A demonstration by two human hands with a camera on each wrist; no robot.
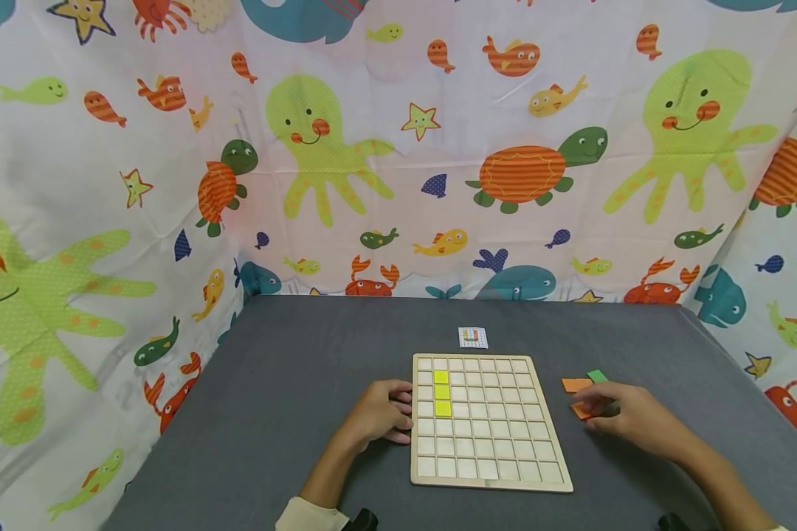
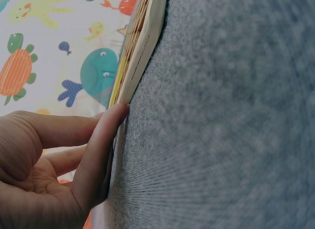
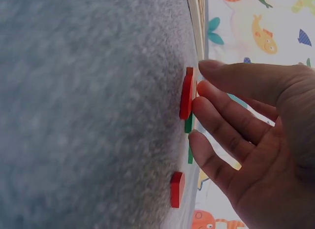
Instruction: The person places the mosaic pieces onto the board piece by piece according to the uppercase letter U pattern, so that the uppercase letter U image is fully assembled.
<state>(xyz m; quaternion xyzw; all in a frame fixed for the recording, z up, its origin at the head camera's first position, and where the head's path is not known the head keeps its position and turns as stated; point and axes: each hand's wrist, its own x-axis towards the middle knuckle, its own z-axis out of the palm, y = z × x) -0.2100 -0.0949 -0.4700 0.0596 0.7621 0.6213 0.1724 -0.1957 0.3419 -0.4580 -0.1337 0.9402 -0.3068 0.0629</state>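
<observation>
A sea-creature curtain [image 1: 372, 243] hung behind the grey surface [image 1: 305, 369]. A gridded board [image 1: 494, 428] lay there, the left hand's [image 1: 380, 413] slightly bent fingers touching its edge. The right hand [image 1: 631, 417], loosely spread, partly hid orange tiles [image 1: 575, 385] and green ones, right of the board. A small card [image 1: 473, 338] lay beyond; three yellow squares [image 1: 442, 392] sat in cells.

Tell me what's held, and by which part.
Nothing is plainly gripped: the left hand touches the board at its left edge, and the right hand is at an orange tile.
</observation>
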